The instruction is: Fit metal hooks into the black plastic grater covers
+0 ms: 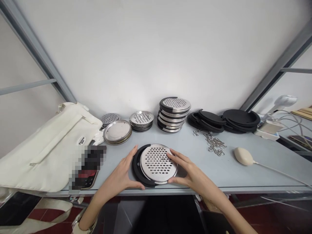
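Perforated disc (pixel 159 164), black ring (pixel 136 170), hands (pixel 122 174) (pixel 191 170) cupped around opposite sides

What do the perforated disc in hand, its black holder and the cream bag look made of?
Perforated disc: metal, perhaps stainless steel; silvery satin face, shiny rim.
Black holder: probably plastic, possibly rubber; matte, evenly dark, smooth.
Cream bag: likely fabric, perhaps canvas; dull finish, soft creases.

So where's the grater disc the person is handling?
In the head view, the grater disc sits low in the middle, between the left hand and right hand, near the front of the table, with the black holder along its left side.
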{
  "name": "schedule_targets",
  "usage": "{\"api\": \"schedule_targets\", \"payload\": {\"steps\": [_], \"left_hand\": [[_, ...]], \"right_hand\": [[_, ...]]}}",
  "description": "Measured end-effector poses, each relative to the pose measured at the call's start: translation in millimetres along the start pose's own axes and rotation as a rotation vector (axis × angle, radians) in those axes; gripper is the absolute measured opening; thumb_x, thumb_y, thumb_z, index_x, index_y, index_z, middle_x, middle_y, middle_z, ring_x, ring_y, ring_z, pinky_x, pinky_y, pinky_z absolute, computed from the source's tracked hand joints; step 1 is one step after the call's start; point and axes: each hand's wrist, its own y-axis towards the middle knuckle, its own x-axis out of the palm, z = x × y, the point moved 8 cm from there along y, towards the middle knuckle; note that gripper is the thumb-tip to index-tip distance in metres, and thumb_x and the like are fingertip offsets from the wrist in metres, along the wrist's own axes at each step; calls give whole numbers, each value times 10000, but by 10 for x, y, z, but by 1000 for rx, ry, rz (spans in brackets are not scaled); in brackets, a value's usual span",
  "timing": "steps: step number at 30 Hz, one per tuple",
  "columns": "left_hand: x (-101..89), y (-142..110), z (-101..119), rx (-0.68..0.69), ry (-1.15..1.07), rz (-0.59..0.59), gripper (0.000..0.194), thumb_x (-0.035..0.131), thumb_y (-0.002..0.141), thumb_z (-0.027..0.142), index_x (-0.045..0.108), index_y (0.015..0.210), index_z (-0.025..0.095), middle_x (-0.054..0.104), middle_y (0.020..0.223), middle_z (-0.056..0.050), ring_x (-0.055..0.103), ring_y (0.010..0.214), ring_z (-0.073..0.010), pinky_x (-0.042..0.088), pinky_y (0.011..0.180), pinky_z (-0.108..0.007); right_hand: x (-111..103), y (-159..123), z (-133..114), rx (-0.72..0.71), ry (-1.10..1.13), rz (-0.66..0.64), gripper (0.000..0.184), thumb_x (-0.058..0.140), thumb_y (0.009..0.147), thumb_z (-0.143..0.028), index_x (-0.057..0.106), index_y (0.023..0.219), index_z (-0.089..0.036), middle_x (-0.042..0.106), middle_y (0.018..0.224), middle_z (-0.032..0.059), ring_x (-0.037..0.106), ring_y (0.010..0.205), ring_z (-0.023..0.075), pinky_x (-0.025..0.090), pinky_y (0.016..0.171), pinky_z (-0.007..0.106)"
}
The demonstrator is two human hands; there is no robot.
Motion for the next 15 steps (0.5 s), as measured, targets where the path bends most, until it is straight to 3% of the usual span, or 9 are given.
{"api": "schedule_targets", "payload": {"steps": [4, 8, 12, 15], "left_hand": [[-40, 30, 57, 8, -44, 19, 1238, 826, 534, 458, 55, 1484, 277, 276, 1484, -115, 292, 1348, -314, 263, 1103, -463], [-69, 28, 82, 44, -85, 46, 1224, 845, 500, 439, 126, 1479, 286, 292, 1482, -90, 310, 1340, -315, 267, 1105, -457], [-83, 21, 69, 50, -109, 56, 1186, 840, 514, 448, 163, 1474, 288, 310, 1476, -80, 319, 1336, -311, 265, 1108, -453], [-91, 17, 94, 55, -100, 63, 1151, 834, 529, 438, 190, 1469, 275, 299, 1482, -80, 310, 1340, -316, 244, 1117, -461]], "right_hand": [[62, 27, -38, -26, -15, 28, 751, 705, 709, -500, 431, 1374, -284, 362, 1470, 99, 336, 1350, 266, 318, 1098, 456], [107, 29, 6, -28, -42, 84, 777, 717, 686, -516, 439, 1370, -273, 352, 1475, 117, 231, 1385, 330, 292, 1085, 545], [105, 65, -26, -71, -55, 55, 782, 712, 701, -499, 416, 1384, -258, 346, 1477, 125, 235, 1384, 325, 226, 1108, 557], [74, 95, -69, -42, -53, 29, 789, 722, 688, -497, 426, 1372, -240, 343, 1476, 133, 237, 1383, 324, 261, 1101, 534]]}}
